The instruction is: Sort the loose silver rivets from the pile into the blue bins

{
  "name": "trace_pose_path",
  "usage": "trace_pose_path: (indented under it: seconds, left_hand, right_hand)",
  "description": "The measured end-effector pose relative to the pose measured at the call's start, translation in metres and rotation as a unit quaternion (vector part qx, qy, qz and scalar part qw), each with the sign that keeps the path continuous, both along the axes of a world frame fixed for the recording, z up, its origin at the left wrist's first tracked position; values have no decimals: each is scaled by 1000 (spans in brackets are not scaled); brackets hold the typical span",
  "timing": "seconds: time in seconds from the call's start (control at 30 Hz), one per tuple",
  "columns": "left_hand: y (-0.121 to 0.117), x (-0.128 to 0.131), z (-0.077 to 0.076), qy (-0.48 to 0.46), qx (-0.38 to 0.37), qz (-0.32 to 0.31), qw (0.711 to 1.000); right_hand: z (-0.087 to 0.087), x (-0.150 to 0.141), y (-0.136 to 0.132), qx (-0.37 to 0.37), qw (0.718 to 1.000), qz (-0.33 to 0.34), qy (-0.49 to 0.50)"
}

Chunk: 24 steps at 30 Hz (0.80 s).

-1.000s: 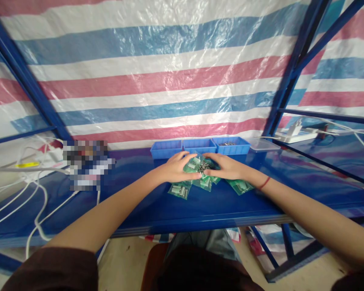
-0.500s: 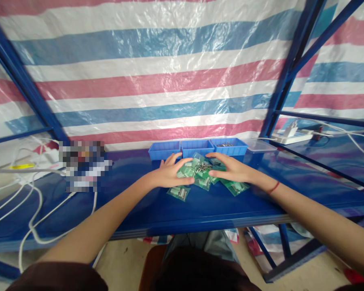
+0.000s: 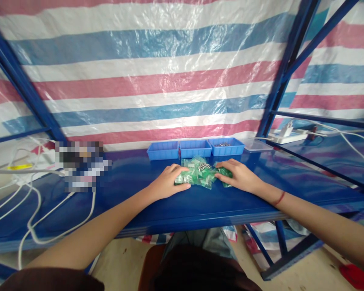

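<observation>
A pile of small clear-green plastic bags (image 3: 204,180), with silvery metal pieces inside, lies on the blue tabletop (image 3: 182,206). Loose thin metal pieces (image 3: 204,166), too small to name exactly, rest on top of the pile. My left hand (image 3: 168,182) curves round the bags at the pile's left side, thumb at the front and fingers behind. On the right side, my right hand (image 3: 239,176) has a green plastic bag (image 3: 226,172) between its thumb and fingers. The fingers of both hands partly cover the bags they hold.
Three blue bins (image 3: 195,149) stand in a row behind the pile; the right one holds small metal pieces (image 3: 223,144). A clear plastic lid (image 3: 258,145) lies beside them. White cables (image 3: 33,226) run across the left side, and a power strip (image 3: 288,136) sits at right.
Both hands, spread around the pile earlier, have closed in on its sides. The stray bags at the front left and front right have been pushed in against the heap.
</observation>
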<state>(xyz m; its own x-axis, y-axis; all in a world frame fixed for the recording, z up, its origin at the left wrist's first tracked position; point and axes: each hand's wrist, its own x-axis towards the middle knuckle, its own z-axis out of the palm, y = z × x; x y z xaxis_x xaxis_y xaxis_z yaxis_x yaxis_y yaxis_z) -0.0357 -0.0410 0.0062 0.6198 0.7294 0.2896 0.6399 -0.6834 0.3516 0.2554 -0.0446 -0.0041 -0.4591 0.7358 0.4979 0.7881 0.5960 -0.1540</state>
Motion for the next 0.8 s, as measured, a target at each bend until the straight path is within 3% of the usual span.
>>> trace_pose_path:
  seconds: [0.17, 0.3, 0.5, 0.63, 0.73, 0.8]
  left_hand:
    - [5, 1, -2, -56, 7, 38, 998]
    - [9, 13, -6, -67, 16, 60, 996]
    - [17, 31, -6, -42, 10, 78, 996]
    - [23, 40, -1, -19, 21, 48, 998]
    - [23, 44, 3, 5, 29, 20, 999]
    - [22, 45, 5, 36, 21, -2, 999]
  right_hand:
    - [8, -1, 5, 32, 994, -80, 69]
    - [22, -24, 19, 74, 975, -125, 171]
    - [7, -69, 26, -30, 991, 20, 131]
    - [1, -72, 28, -73, 976, 52, 201]
    - [10, -49, 46, -40, 954, -24, 296]
    - [14, -23, 65, 27, 934, -132, 332]
